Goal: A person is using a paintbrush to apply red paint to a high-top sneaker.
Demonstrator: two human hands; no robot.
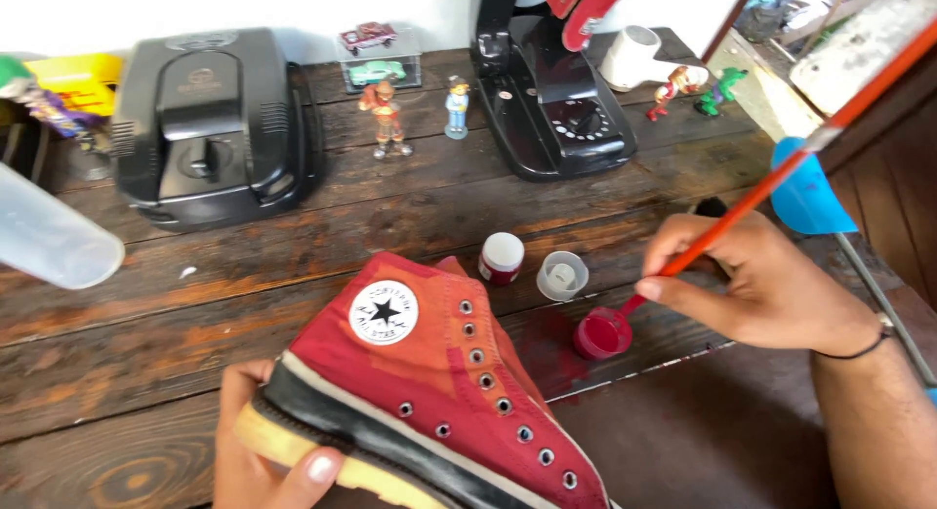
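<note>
Two hands are working in the head view: the left hand (256, 441) is clamping the sole of a red high-top shoe (439, 392) at the near edge of the wooden surface (127, 304), thumb pressed on the yellowish rubber, while the right hand (756, 285) is pinching an orange-handled brush (781, 172), dipping its tip into a small lid of red paint (602, 333). Most of the canvas is already looking deep red, though a paler orange patch near the ankle collar is seemingly waiting for colour. Lying on its side, the shoe is running its long axis diagonally, ankle toward the far left, toe toward the near right and out of frame. Just beyond it are sitting a small paint jar (501, 257) and a clear cap (562, 275).
</note>
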